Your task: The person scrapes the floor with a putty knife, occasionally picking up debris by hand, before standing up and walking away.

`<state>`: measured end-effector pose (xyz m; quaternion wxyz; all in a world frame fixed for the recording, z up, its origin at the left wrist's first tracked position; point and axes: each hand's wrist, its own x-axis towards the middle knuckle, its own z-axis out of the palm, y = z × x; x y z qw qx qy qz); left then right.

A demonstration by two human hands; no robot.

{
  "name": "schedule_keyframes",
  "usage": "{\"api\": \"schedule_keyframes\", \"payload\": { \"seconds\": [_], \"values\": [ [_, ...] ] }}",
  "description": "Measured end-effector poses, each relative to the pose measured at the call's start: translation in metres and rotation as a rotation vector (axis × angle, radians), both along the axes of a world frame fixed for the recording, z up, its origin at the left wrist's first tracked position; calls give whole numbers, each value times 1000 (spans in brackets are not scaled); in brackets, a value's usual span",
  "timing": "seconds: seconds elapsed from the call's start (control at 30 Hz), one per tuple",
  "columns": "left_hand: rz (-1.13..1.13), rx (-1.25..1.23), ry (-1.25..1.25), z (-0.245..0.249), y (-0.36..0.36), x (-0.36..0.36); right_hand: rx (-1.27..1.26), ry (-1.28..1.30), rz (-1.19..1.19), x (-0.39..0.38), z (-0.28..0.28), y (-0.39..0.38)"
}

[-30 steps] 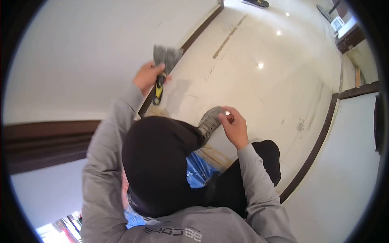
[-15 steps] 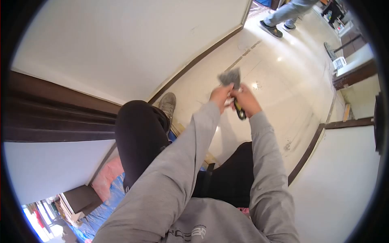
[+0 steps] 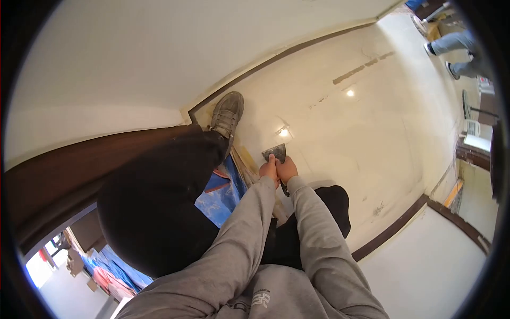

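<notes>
A scraper [image 3: 274, 153] with a broad grey, stained blade and a dark handle is in both hands, low over the pale floor [image 3: 372, 133]. My left hand [image 3: 269, 169] is closed at the base of the blade, its thumb on the metal. Right beside it, touching, my right hand [image 3: 287, 170] is wrapped round the handle, whose dark end shows below the fingers. The blade points away from me, near a bright light reflection. Whether its edge touches the floor I cannot tell.
My shoe [image 3: 227, 114] stands by the white wall [image 3: 159, 58] and its dark skirting. Blue sheeting [image 3: 220, 199] lies beside my leg. A person's legs [image 3: 457, 45] are at the far right. Dark wood trim [image 3: 390, 229] edges the floor on the right.
Both hands have come lower and closer to my body with the scraper, and the blur is gone. The view has shifted. The other person's legs now appear farther right.
</notes>
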<state>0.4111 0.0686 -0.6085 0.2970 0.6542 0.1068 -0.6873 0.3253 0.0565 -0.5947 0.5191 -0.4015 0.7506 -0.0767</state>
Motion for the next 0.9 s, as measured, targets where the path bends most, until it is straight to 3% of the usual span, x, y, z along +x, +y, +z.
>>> {"api": "schedule_keyframes", "payload": {
  "seconds": [0.17, 0.23, 0.3, 0.33, 0.4, 0.43, 0.53, 0.6, 0.7, 0.73, 0.8, 0.87, 0.9],
  "values": [
    [157, 46, 36, -19, -13, 2, 57, 81, -1, 9, 3, -16],
    [-38, 116, -140, -6, -34, 2, 88, 72, -4, 9, 22, -40],
    [-11, 125, -152, 1, -56, 3, 331, -110, -115, 9, 42, -65],
    [3, 118, -155, -2, -53, 1, 361, -111, -114, 9, 27, -56],
    [-7, 164, -178, -5, -32, -4, 189, -56, -108, 8, -6, -40],
    [-14, 173, -202, -7, -32, -3, 88, 101, -51, 11, -6, -28],
    [-71, 118, -218, -11, -60, 5, 11, 107, -49, 9, -8, -29],
    [-191, 60, -174, -11, -58, 10, 222, -61, -129, 7, -45, -43],
    [-139, 108, -166, -34, -46, 6, 120, -58, -159, 13, -38, -32],
    [-142, 108, -275, -66, -19, 0, -217, 134, -104, 13, -64, 2],
    [-132, 90, -383, -88, -27, -3, -574, 329, -44, 9, -80, -6],
    [-332, 23, -286, -60, -55, 4, 201, -18, -50, -3, -55, -43],
    [-457, 15, -203, -33, -69, 8, 415, -257, -177, -2, -1, -72]
  ]
}}
